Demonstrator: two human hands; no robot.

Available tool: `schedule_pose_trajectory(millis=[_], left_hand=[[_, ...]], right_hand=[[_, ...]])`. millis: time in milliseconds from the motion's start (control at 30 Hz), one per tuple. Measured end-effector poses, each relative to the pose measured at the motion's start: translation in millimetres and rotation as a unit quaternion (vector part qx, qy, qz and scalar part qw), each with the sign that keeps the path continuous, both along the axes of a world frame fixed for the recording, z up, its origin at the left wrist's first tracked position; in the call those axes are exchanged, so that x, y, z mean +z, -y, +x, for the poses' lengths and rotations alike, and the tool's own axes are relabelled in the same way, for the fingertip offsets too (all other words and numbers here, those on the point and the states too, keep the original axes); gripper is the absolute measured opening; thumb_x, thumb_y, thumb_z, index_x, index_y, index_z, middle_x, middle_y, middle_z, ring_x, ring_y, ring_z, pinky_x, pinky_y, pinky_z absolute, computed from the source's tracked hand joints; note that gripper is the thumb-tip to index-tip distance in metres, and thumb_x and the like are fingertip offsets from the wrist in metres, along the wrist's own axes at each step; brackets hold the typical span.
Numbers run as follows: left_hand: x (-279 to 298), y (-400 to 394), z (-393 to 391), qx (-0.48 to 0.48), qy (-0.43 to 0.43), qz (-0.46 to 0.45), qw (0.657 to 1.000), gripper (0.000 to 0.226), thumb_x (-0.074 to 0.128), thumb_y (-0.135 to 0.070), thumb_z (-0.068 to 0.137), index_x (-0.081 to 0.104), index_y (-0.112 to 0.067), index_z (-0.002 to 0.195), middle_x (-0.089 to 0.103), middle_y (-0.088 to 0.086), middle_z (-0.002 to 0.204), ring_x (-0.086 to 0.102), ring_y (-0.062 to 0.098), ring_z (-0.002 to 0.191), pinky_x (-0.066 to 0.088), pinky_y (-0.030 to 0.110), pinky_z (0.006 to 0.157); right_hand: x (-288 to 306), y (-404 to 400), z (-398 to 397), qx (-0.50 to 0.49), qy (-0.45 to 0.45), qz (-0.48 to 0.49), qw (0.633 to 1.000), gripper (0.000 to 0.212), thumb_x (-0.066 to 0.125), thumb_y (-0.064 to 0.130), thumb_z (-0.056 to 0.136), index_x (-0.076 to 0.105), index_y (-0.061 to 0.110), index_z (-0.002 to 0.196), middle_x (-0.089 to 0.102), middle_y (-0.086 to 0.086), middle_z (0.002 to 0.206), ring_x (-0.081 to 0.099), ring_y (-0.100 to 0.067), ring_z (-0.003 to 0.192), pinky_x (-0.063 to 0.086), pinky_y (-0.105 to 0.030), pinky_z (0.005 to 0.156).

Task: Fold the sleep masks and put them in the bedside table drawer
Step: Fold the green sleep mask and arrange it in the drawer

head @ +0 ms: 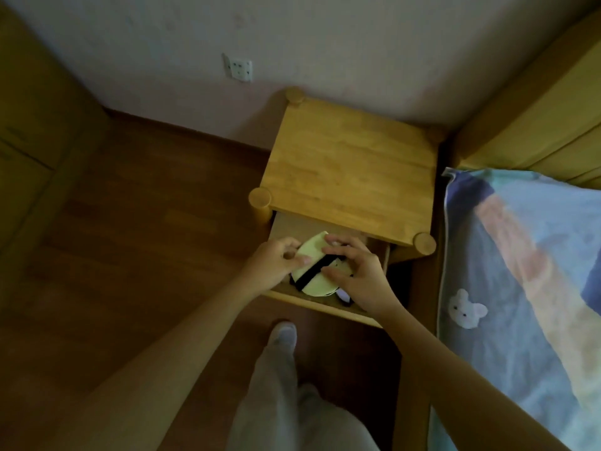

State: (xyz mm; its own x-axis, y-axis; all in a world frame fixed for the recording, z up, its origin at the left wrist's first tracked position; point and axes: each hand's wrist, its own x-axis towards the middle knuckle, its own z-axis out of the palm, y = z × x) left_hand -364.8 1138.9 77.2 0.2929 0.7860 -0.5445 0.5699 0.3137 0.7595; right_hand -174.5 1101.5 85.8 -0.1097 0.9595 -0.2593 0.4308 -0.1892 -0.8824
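While our left hand pinches the folded sleep mask at its left edge and our right hand curls loosely over it, the mask sits over the open drawer of the wooden bedside table. We judge it soft, light, pale padded fabric with a black elastic strap, best held by its rounded edges.

two hands, one sleep mask, one drawer
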Motion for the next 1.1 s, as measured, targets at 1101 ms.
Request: schedule_pose_trajectory(millis=[1101], left_hand=[[-325.7, -83.9, 42.7, -0.095, -0.111, 0.099, 0.984, 0.051, 0.060, -0.011, 0.090, 0.045, -0.010, 0.138, 0.026, 0.006, 0.156, 0.042, 0.027, 0.131, 0.045, 0.032, 0.097]], right_hand=[[-308.2, -88.0, 10.6, -0.167, -0.019, -0.230, 0.959, 0.058, 0.072, 0.012, 0.081, 0.048, 0.004, 0.133, 0.046, -0.006, 0.140, 0.047, -0.019, 0.128, 0.041, -0.015, 0.089]])
